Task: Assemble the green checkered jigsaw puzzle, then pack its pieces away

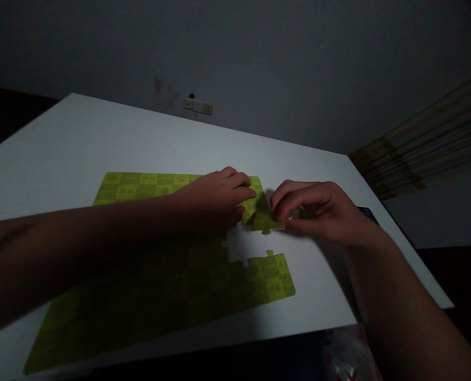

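A large yellow-green jigsaw puzzle (pixel 179 288) with a checkered print lies flat on the white table (pixel 172 143). A gap at its right side shows the tabletop, with knobbed piece edges around it. My left hand (pixel 221 198) rests palm down on the puzzle's upper part, its fingers bent and apart, with nothing seen in them. My right hand (pixel 314 209) pinches the right edge of a puzzle piece (pixel 267 219) between thumb and fingers, above the gap. That piece touches or nearly touches the upper right part of the puzzle.
A dark sheet or box (pixel 259 360) with a picture lies along the near edge. A dark phone-like object (pixel 367 213) is partly hidden behind my right wrist. Wall sockets (pixel 197 106) sit beyond the table's far edge.
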Tool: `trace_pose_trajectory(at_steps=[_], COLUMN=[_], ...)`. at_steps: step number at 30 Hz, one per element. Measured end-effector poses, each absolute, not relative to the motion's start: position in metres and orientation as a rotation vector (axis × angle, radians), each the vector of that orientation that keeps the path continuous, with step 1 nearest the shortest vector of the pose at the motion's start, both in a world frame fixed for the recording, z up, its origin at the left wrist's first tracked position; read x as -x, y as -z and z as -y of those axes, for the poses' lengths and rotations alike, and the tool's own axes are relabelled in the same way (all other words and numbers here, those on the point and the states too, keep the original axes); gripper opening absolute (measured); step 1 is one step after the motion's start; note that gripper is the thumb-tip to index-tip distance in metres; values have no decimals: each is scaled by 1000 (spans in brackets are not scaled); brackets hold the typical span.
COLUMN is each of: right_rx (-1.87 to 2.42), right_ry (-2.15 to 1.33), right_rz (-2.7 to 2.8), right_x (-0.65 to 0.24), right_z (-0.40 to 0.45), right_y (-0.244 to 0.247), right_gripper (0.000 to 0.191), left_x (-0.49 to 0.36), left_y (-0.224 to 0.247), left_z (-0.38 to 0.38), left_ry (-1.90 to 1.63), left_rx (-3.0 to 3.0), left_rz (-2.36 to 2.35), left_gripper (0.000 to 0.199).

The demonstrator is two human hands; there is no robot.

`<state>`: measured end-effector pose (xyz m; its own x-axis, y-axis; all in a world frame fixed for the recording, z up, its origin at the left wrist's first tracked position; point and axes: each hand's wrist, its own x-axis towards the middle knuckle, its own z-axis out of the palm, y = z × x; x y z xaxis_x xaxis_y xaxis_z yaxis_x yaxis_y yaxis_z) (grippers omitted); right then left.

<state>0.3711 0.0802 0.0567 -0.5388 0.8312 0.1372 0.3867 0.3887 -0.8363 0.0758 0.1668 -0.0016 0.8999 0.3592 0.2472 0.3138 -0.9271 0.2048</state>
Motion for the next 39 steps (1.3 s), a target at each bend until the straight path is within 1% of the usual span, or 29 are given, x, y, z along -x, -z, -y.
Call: trace_pose_trajectory(at_steps=[4, 7, 10, 14, 17, 20, 25, 29, 30, 33, 35, 37, 39], right_rx=[989, 1015, 1072, 1190, 1257, 1321, 1351, 1305, 1289, 1298, 1330, 1361, 1391], right_ry=[-1026, -1018, -1040, -1052, -1007, -1010, -1064, -966, -947, -918, -917, -961, -1042], right_rz=[2136, 2130, 2143, 2165, 2140, 2004, 1886, 1912, 1915, 1931, 1938, 1918, 1886], right_x=[-373, -373, -373, -371, -367, -365, -367, -368, -368, -368, -369, -368, -368], right_z=[-84, -85, -85, -84, -82, -80, -75, -76, -76, -77, -78, -78, -78], right_y=[-52, -48, -46, -48, -47, -45, -47, -49, -50, -50, -49, -49, -49], right_gripper=[3, 6, 8, 12, 11, 24, 29, 48, 47, 30, 23, 23, 28], left_x=[-76, -76, -77, -77, -77, -77, -76, -76, -76, -76, -76, -76, -76], left_y=[1, 1, -2, -5, -4, -2, 0, 1, 1, 1, 0, 0, 0], left_z=[-167, -166, -166, -165, -165, -166, -167, -167, -168, -168, -168, -167, -167], left_ry=[-417, -383, -357, -335, -359, -378, -401, -411, -411, -411, -406, -398, -400], left_rx=[-2888, -2880, -2871, -2876, -2883, -2893, -2898, -2919, -2923, -2919, -2912, -2912, -2922], left_rz=[-505, -530, -539, -545, -543, -536, -529, -518, -513, -505, -513, -523, -528], left_gripper=[43, 45, 46, 43, 44, 44, 45, 43, 43, 42, 43, 44, 44])
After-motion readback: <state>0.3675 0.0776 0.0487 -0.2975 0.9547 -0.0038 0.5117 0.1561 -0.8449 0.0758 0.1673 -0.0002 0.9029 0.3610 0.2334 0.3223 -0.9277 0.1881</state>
